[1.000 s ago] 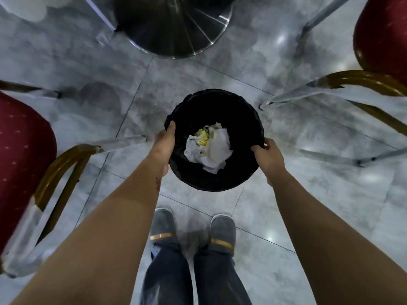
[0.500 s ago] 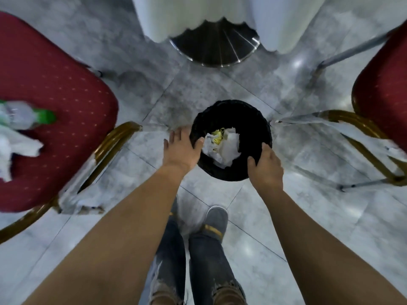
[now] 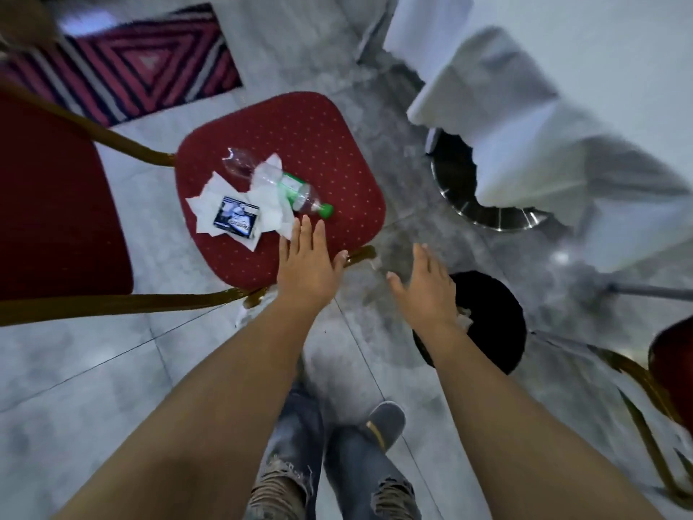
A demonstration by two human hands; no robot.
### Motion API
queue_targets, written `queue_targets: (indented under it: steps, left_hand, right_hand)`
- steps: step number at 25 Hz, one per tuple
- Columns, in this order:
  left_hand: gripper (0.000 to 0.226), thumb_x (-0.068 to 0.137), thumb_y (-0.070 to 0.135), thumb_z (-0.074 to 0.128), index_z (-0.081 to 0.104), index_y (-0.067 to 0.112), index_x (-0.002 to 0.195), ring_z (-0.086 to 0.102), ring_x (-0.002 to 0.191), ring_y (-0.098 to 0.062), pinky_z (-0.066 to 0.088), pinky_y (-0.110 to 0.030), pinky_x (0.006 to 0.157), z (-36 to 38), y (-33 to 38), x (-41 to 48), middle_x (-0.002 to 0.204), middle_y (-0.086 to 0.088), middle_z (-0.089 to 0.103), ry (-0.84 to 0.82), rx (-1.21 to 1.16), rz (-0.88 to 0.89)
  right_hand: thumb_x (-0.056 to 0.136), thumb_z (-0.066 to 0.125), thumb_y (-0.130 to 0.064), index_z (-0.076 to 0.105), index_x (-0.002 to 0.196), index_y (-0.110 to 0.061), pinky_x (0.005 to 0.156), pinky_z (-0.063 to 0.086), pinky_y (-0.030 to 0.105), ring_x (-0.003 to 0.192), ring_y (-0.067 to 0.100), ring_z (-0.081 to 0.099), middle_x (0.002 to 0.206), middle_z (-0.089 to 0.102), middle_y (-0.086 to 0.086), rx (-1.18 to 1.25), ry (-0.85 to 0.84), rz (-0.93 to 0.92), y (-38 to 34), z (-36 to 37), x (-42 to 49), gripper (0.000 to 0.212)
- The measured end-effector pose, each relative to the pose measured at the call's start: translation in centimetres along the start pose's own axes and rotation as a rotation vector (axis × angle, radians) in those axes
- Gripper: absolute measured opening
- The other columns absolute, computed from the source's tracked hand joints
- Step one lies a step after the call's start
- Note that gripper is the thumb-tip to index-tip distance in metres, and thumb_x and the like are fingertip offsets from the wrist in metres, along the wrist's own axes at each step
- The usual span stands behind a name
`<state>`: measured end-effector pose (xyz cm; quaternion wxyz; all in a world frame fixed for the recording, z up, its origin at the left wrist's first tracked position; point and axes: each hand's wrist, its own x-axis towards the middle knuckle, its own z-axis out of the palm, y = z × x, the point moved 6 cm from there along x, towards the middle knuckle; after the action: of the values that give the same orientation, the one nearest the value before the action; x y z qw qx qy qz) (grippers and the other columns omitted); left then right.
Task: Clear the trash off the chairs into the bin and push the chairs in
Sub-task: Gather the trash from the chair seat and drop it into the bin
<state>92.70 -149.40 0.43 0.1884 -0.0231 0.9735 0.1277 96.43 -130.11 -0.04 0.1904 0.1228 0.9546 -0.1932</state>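
Note:
A red padded chair (image 3: 322, 144) with gold legs stands left of centre. On its seat lie a clear plastic bottle (image 3: 288, 185) with a green cap, white paper napkins (image 3: 210, 208) and a small dark packet (image 3: 236, 217). My left hand (image 3: 307, 264) hovers open over the seat's near edge, fingertips just short of the napkins and bottle. My right hand (image 3: 427, 287) is open above the floor between the chair and the black bin (image 3: 495, 332). The bin stands on the floor to the right, with crumpled paper in it, partly hidden by my right forearm.
A table with a white cloth (image 3: 543, 106) and a shiny round base (image 3: 487, 212) stands at upper right. A second red chair (image 3: 671, 354) is at the right edge, and a chair back (image 3: 56, 219) at the left. A striped rug (image 3: 142, 65) lies far left. My feet are below.
Both hands have let go of the bin and lifted away. My view has swung left, and my left hand has reached toward the trash on the chair seat.

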Motion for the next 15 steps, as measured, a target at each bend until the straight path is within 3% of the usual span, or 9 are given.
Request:
queue_targets:
  steps: [8,15]
  left_hand:
    - [0.076,0.099,0.055,0.031,0.005,0.012,0.155,-0.006,0.151,-0.026,-0.002,-0.046,0.121,-2.7,-13.8,6.0,0.164,-0.012,-0.002,0.015,-0.116,-0.294]
    - [0.086,0.093,0.059,0.044,0.004,0.017,0.156,-0.005,0.151,-0.028,0.006,-0.051,0.120,-1.0,-19.9,12.2,0.164,-0.009,-0.007,-0.022,-0.268,-0.466]
  right_hand:
    - [0.090,0.055,-0.059,0.008,0.157,-0.019,0.121,0.015,0.046,0.152,0.024,0.011,0.166,0.006,0.001,-0.110,-0.065,-0.175,-15.0,3.4,7.2,0.091]
    - [0.078,0.059,-0.072,0.002,0.157,-0.021,0.123,0.010,0.047,0.152,0.025,0.010,0.166,0.005,0.004,-0.270,-0.102,-0.210,-20.7,7.7,14.0,0.110]
